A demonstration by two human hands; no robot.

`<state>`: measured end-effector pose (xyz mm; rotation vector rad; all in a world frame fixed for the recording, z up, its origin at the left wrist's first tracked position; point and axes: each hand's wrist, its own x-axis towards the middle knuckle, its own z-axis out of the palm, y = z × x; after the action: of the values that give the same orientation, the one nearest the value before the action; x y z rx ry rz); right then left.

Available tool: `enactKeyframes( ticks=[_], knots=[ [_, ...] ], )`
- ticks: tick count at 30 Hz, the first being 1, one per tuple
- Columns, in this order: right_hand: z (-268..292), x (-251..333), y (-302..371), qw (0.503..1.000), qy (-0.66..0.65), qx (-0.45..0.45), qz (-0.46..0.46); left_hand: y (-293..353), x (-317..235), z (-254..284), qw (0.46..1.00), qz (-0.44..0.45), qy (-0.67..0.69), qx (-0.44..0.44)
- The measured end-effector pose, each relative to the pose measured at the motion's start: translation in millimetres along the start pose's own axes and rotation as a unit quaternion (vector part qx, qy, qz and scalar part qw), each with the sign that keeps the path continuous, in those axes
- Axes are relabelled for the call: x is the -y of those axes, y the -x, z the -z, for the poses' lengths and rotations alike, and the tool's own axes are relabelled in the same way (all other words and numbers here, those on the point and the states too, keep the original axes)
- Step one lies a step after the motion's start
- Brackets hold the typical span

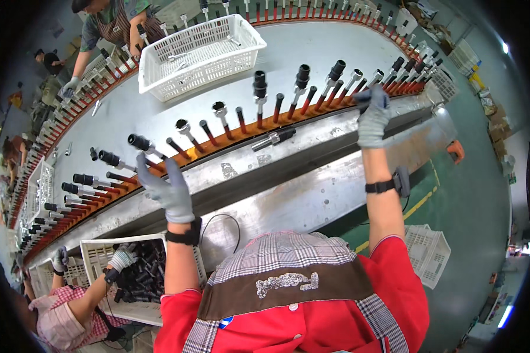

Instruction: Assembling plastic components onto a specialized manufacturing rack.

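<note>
Silver sockets, some with black ends like this one (259, 85), stand on red pegs along a curved orange-brown rail (259, 127). My gloved left hand (169, 191) is by the left part of the rail, fingers spread, close to a tilted socket with a black end (140, 143). I cannot tell whether its fingertips touch the peg there. Farther right, my gloved right hand (372, 120) has its fingers curled in beside the pegs and sockets; what they grip, if anything, is hidden. A loose silver-and-black socket piece (273, 139) lies on the metal ledge between my hands.
Beyond the rail, a white basket (203, 62) holds a few silver pieces. At lower left, a co-worker's gloved hand (123, 257) reaches into a white crate (94, 256) of black parts. Another person (115, 26) works across the table. An orange object (455, 151) is at right.
</note>
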<state>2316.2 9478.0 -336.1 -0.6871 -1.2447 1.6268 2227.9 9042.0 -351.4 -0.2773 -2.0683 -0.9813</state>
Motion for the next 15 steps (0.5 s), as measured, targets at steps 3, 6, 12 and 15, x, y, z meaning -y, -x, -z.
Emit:
enactKeyframes(
  ticks=[3, 6, 12, 15],
  knots=[
    [3.9, -15.3, -87.6, 0.993, -0.097, 0.043, 0.045, 34.4, -52.9, -35.0, 0.972, -0.014, 0.165, 0.169],
    [-19.1, -35.2, -131.0, 0.989, -0.113, 0.076, 0.049, 58.8, -94.6, -76.2, 0.949, -0.048, 0.187, 0.249],
    [-12.2, -77.2, -183.6, 0.978, -0.053, 0.202, -0.01, 88.8, -162.1, -151.6, 0.927, -0.048, 0.176, 0.329],
    [-5.6, -76.5, -188.9, 0.956, -0.075, 0.267, -0.1, 90.5, -202.5, -197.8, 0.906, -0.053, 0.232, 0.349]
  ],
)
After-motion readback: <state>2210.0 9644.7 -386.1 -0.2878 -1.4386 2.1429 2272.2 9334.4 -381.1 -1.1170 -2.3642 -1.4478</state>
